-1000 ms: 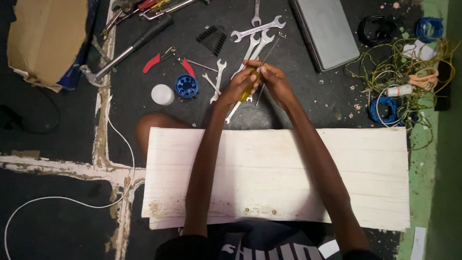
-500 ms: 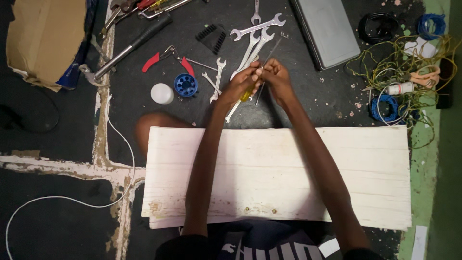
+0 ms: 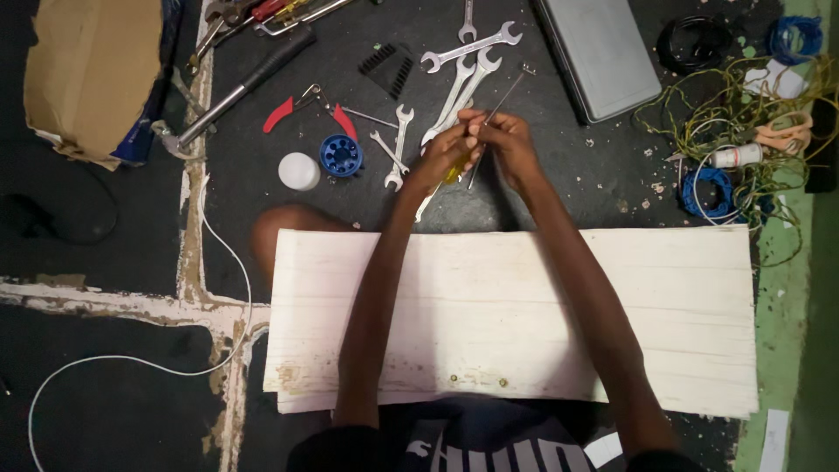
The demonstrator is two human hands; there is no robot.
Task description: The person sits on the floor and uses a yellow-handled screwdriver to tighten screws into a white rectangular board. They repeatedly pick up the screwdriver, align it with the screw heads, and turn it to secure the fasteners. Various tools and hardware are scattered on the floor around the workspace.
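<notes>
Hands have drawn closer: left hand (image 3: pixel 441 157) and right hand (image 3: pixel 505 144) now pinch the yellow-handled screwdriver (image 3: pixel 472 149) with pressed fingers, above the spanners (image 3: pixel 459 83) on the floor.

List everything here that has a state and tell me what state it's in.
Left hand: closed on the yellow-handled screwdriver.
Right hand: pinching the screwdriver's thin metal shaft.
Red-handled pliers: handles spread open, lying on the floor.
Grey case: lid shut.
White board: lying flat across the person's lap.
Cardboard box: torn, lying on the floor.
</notes>
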